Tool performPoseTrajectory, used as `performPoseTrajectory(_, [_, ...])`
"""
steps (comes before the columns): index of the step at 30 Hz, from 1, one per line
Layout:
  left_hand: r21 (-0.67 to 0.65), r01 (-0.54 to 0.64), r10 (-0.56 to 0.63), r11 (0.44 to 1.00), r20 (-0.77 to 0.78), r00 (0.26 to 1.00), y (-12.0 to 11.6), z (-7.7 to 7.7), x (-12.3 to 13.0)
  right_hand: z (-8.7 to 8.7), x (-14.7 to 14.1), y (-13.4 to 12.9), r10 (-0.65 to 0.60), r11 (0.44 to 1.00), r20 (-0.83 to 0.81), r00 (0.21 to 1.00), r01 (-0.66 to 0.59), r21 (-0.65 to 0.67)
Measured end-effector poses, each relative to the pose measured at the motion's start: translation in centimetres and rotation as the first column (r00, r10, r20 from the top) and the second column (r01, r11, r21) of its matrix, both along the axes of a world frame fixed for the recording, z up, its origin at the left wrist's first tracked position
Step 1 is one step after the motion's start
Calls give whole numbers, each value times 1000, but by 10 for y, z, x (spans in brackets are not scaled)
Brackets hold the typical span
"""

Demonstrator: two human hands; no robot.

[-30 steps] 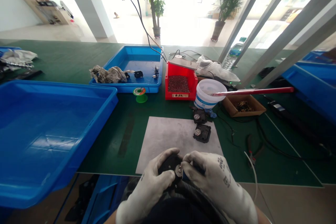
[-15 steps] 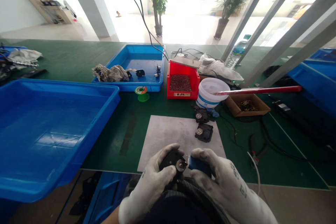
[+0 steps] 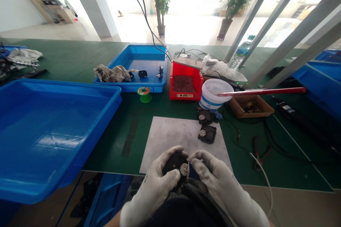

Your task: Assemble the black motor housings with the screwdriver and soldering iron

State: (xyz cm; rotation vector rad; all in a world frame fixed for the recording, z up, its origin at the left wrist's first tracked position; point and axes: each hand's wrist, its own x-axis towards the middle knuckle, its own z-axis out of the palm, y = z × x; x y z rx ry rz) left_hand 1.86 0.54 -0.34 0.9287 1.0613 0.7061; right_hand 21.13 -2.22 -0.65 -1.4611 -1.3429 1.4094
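Here, matte black plastic fills my left hand in its white knitted glove (image 3: 158, 181): a flat black housing with rounded edges (image 3: 170, 165), bearing a shiny round silver metal disc (image 3: 184, 169). I hold it above the near edge of a smudged grey-white sheet (image 3: 170, 134) on the smooth green tabletop (image 3: 114, 142). My left thumb presses on its face beside the disc while the fingers wrap its far rim, clamped firmly.

My right hand, in a matching white glove (image 3: 213, 173), is curled around a dark-blue piece (image 3: 194, 172), mostly hidden by my fingers. Thumb and forefinger bend close together just beside the disc; whether they touch it, I cannot tell. Farther up the sheet, two squarish black plastic units with silver discs (image 3: 207, 134) lie near its right side.
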Motion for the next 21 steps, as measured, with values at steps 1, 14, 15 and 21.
performPoseTrajectory(1, [-3,0,0,1000,0,1000,0,1,0,1,0,0,5,1000,15,1000,-5,-2])
performPoseTrajectory(14, [14,6,-6,1000,-8,1000,0,0,-2,-5,1,-1,20,999,-73,997,-23,-44])
performPoseTrajectory(15, [27,8,-8,1000,-7,1000,0,-1,-3,-7,1,-1,22,999,-63,998,-25,-47])
performPoseTrajectory(21, [16,20,-19,1000,-17,1000,1,-1,-3,-5,1,-1,24,998,-63,998,-28,-57])
